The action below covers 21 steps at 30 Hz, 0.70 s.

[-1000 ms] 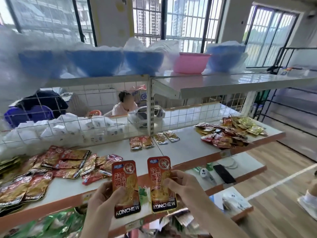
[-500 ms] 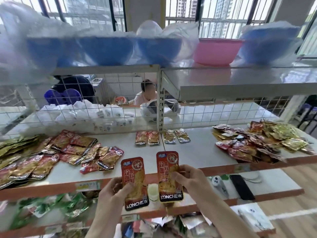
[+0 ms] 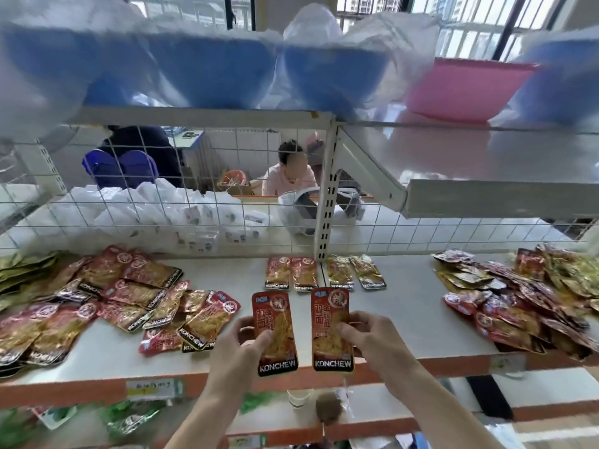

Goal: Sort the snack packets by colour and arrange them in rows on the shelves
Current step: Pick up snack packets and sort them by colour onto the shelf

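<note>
My left hand grips a red KONCHEW packet and my right hand grips a second red packet; both packets are upright, side by side above the front of the white shelf. Behind them, at the back of the shelf, lies a short row: two red packets and two gold packets. A loose heap of red packets covers the shelf's left part. A mixed heap of red and gold packets lies at the right.
Gold-green packets lie at the far left edge. A white upright post and wire mesh back the shelf. Blue basins and a pink basin stand on the top shelf. Green packets lie on the lower shelf. A person sits behind the mesh.
The view has moved closer to the shelf and turned left. Both hands have carried their red packets up and forward over the shelf's front.
</note>
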Tool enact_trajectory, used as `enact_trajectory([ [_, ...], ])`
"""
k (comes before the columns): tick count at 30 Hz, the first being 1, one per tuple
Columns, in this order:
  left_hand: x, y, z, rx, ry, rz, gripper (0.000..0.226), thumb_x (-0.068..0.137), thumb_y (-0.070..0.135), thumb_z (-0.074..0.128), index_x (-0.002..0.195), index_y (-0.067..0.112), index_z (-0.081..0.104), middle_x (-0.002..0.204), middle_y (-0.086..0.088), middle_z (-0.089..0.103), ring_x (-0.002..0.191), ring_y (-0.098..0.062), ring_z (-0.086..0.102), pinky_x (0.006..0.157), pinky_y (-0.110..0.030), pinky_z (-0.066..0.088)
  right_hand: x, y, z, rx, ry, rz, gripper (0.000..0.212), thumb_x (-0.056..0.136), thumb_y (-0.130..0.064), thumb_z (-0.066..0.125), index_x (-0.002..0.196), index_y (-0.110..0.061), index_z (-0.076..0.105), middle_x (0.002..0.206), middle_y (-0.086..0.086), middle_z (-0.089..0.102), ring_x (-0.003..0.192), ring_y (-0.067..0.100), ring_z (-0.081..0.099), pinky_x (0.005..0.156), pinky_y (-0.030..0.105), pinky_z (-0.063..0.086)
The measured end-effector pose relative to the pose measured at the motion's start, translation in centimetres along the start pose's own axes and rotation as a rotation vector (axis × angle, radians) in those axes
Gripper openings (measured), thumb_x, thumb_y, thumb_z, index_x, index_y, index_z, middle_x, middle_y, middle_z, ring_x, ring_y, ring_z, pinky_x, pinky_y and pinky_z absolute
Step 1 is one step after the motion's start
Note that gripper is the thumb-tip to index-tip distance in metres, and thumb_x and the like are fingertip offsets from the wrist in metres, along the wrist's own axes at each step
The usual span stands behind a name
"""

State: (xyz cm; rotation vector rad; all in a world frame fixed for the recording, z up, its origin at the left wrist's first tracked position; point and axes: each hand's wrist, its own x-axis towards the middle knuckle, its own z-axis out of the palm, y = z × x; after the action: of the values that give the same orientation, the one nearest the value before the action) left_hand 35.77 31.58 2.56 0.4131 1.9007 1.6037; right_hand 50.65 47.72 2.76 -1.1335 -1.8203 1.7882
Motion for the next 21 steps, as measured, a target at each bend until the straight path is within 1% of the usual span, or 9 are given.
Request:
enact_trajectory([
  [2, 2.2, -0.3, 0.0, 0.063, -0.026, 0.017, 0.018, 0.091, 0.012, 0.070, 0.102, 0.024, 0.062, 0.092, 0.002, 0.074, 0.083, -0.011, 0.070, 0.067, -0.020, 0.047, 1.8, -0.1, 0.7, -0.006, 0.005, 0.004, 0.012, 0.093, -0.010, 0.066, 0.104, -0.011, 0.069, 0.092, 0.004, 0.077, 0.087, 0.018, 0.074, 0.075, 0.029, 0.058],
  [4, 4.0, -0.5, -0.1, 0.086, -0.052, 0.031, 0.020, 0.091, 0.011, 0.069, 0.100, 0.026, 0.060, 0.094, 0.001, 0.072, 0.084, -0.010, 0.069, 0.066, -0.019, 0.047, 3.3, -0.1, 1.4, -0.028, 0.014, 0.002, 0.013, 0.092, -0.009, 0.066, 0.105, -0.012, 0.069, 0.092, 0.004, 0.077, 0.086, 0.017, 0.074, 0.070, 0.025, 0.056],
  [8, 7.0, -1.5, -0.1, 0.179, -0.041, 0.040, 0.016, 0.093, 0.013, 0.069, 0.104, 0.022, 0.060, 0.095, 0.000, 0.071, 0.084, -0.011, 0.069, 0.061, -0.018, 0.052, 5.7, 0.3, 2.1, -0.063, 0.013, 0.037, 0.012, 0.093, -0.010, 0.066, 0.105, -0.012, 0.068, 0.091, 0.004, 0.077, 0.086, 0.018, 0.074, 0.074, 0.028, 0.058],
  [9, 7.5, -1.7, 0.0, 0.201, -0.035, 0.040, 0.017, 0.092, 0.015, 0.069, 0.106, 0.022, 0.061, 0.094, 0.000, 0.071, 0.083, -0.011, 0.070, 0.064, -0.020, 0.054, 6.3, 0.5, 2.1, -0.066, 0.011, 0.043, 0.012, 0.093, -0.010, 0.066, 0.104, -0.012, 0.068, 0.091, 0.005, 0.076, 0.086, 0.018, 0.074, 0.073, 0.028, 0.058],
  [12, 9.3, -2.6, 0.2, 0.281, -0.014, 0.053, 0.018, 0.091, 0.021, 0.072, 0.107, 0.024, 0.063, 0.091, 0.005, 0.072, 0.082, -0.011, 0.072, 0.075, -0.035, 0.061, 7.8, 0.5, 2.1, -0.080, 0.005, 0.047, 0.010, 0.093, -0.008, 0.065, 0.098, -0.017, 0.067, 0.092, 0.007, 0.075, 0.087, 0.020, 0.073, 0.072, 0.027, 0.058],
  [15, 10.4, -3.8, 0.6, 0.358, 0.017, 0.061, 0.015, 0.090, 0.029, 0.073, 0.097, 0.034, 0.061, 0.087, 0.009, 0.072, 0.080, -0.008, 0.071, 0.076, -0.040, 0.062, 9.2, 0.8, 1.7, -0.119, -0.003, 0.056, 0.014, 0.094, -0.007, 0.064, 0.094, -0.021, 0.064, 0.093, 0.007, 0.074, 0.088, 0.019, 0.071, 0.075, 0.028, 0.059],
  [17, 10.5, -4.3, 1.0, 0.391, 0.052, 0.080, 0.014, 0.090, 0.030, 0.073, 0.099, 0.032, 0.063, 0.086, 0.009, 0.072, 0.079, -0.007, 0.070, 0.072, -0.035, 0.062, 9.8, 1.5, 1.6, -0.164, -0.015, 0.064, 0.015, 0.093, -0.008, 0.065, 0.091, -0.023, 0.063, 0.091, 0.006, 0.074, 0.086, 0.018, 0.072, 0.077, 0.030, 0.060],
  [19, 10.6, -4.7, 1.4, 0.402, 0.081, 0.114, 0.015, 0.091, 0.024, 0.072, 0.103, 0.022, 0.065, 0.087, 0.007, 0.070, 0.078, -0.006, 0.068, 0.064, -0.020, 0.057, 10.5, 2.3, 1.5, -0.213, -0.015, 0.064, 0.016, 0.091, -0.007, 0.067, 0.088, -0.022, 0.065, 0.086, 0.006, 0.074, 0.081, 0.018, 0.073, 0.076, 0.032, 0.061],
  [21, 10.6, -4.9, 1.7, 0.436, 0.105, 0.136, 0.014, 0.091, 0.022, 0.072, 0.103, 0.019, 0.064, 0.088, 0.006, 0.069, 0.079, -0.004, 0.065, 0.057, -0.011, 0.049, 11.4, 3.1, 1.5, -0.269, -0.009, 0.055, 0.012, 0.088, -0.006, 0.069, 0.087, -0.018, 0.068, 0.082, 0.007, 0.075, 0.076, 0.020, 0.073, 0.072, 0.034, 0.061],
])
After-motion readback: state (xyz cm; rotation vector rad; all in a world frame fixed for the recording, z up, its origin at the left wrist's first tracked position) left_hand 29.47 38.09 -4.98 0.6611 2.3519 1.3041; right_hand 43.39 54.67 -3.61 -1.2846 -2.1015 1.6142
